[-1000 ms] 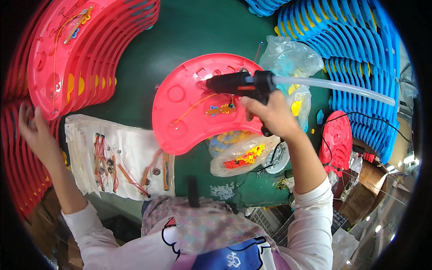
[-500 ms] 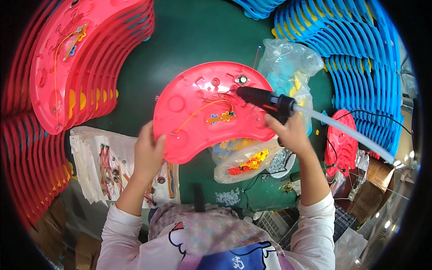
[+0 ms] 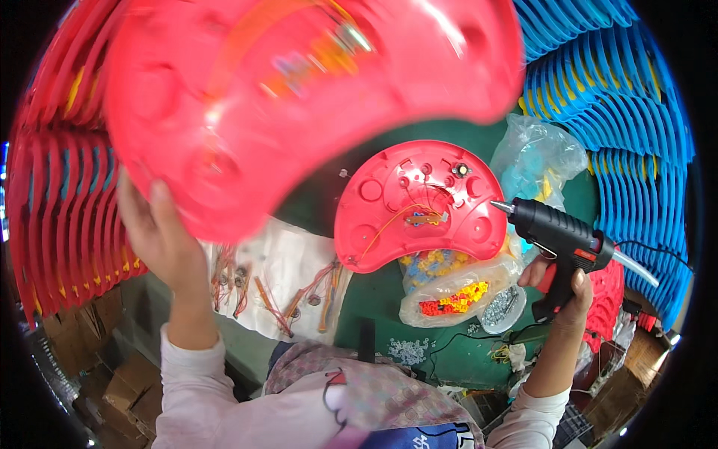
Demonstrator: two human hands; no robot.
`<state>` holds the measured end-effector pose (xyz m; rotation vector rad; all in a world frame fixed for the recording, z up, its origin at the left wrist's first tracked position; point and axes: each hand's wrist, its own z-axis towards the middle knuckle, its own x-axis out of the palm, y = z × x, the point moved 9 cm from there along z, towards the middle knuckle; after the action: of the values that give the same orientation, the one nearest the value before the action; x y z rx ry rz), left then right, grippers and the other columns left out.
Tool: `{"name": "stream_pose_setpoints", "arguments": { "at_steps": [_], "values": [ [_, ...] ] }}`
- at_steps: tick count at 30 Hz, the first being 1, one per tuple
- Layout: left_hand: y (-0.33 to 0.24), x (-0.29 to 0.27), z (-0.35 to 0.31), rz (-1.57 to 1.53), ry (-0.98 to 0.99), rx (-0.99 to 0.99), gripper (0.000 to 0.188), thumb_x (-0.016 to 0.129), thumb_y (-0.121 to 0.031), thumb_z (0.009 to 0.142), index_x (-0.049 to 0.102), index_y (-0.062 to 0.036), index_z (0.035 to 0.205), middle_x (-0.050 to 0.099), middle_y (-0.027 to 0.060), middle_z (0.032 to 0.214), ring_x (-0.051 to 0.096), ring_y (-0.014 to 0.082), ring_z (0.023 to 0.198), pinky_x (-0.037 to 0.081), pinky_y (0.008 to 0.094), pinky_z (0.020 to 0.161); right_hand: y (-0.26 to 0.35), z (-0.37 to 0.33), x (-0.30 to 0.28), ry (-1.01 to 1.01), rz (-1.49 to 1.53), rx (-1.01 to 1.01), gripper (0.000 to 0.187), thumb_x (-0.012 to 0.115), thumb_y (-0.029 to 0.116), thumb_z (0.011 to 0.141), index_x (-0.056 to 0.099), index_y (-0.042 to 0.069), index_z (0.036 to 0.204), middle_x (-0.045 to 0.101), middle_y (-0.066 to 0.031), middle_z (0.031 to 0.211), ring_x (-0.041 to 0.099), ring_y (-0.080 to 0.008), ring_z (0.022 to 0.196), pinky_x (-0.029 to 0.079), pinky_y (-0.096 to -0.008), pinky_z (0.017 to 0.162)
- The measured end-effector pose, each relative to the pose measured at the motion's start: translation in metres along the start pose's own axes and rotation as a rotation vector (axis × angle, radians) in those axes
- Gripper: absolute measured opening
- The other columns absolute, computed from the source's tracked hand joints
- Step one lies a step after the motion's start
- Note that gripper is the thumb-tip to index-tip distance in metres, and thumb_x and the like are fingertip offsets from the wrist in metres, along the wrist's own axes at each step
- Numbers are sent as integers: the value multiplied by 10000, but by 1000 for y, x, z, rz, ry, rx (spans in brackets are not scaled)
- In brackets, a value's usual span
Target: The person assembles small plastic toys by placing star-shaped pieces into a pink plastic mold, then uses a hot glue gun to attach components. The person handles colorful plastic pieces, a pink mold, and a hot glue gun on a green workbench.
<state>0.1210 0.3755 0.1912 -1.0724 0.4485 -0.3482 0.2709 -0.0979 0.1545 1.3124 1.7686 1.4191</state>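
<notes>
Across the green worktop curved stacks of plastic shells ran along both sides, the red stack on the left and the blue stack on the right. Close to the camera and blurred, a large red kidney-shaped shell filled the upper part of the view, lifted clear of the worktop; the left hand had its grip closed on the shell's lower left edge, thumb on the near face. Below it a second red shell of the same shape lay flat on the worktop, inside up, with thin orange wires and a small colourful part at its middle. A white sheet strewn with short wired pieces lay to its left, and clear bags of yellow and red small parts sat against its lower edge. The right hand was wrapped tightly round the handle of a black glue gun, whose metal tip stood just beside the flat shell's right rim. A pale hose left the gun's rear.
</notes>
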Motion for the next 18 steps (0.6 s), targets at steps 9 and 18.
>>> {"name": "stream_pose_setpoints", "arguments": {
  "at_steps": [9, 18],
  "values": [
    [89, -60, 86, 67, 140, -271, 477, 565, -184, 1035, 457, 54, 1434, 587, 130, 1346, 600, 155, 1165, 493, 287, 964, -79, 39, 28, 75, 165, 283, 465, 647, 366, 913, 589, -26, 1157, 666, -157, 954, 688, -327, 972, 542, -461, 917],
    [-10, -20, -6, 406, 48, 449, 367, 651, 1, 928, 567, 17, 1284, 602, 134, 1185, 574, 126, 891, 497, 267, 762, -101, 94, 57, 119, -438, 254, 333, 616, 218, 966, 559, -21, 1190, 653, -81, 860, 647, -176, 780, 501, -327, 740]
  ]
}}
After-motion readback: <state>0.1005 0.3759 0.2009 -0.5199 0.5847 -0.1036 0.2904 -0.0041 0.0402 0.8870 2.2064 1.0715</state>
